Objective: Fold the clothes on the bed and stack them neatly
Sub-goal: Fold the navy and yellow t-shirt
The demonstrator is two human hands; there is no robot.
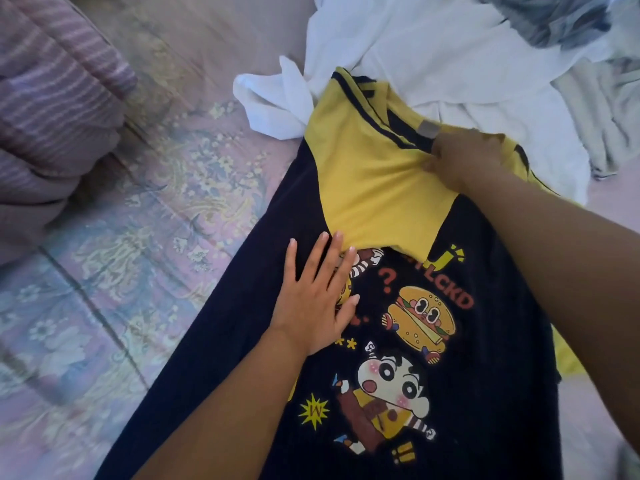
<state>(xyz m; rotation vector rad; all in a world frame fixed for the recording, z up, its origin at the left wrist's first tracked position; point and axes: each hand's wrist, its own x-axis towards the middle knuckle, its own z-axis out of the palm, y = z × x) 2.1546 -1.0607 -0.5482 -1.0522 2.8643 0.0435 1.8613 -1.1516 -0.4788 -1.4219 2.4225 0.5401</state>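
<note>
Navy shirt [450,341] runs six to twelve; right hand [462,161] pinches its collar at twelve, left hand [311,299] pressing flat mid-body.

Head view, single frame. Soft, diffuse daylight, moderately bright; no hard glare. Brightest area far right, where the white garment [433,57] is nearly washed out, losing fold detail. Right forearm [571,258] is in shade and reads very dark; left hand [313,299] is lit more evenly, casting a faint shadow on the navy shirt [242,323]. Motion blur streaks the far left: striped blanket [52,81] and floral bedsheet [138,202] are smeared. Shirt print near centre fairly sharp. Wide-angle stretch toward the edges; grey clothing [554,19] far right blurred.
</note>
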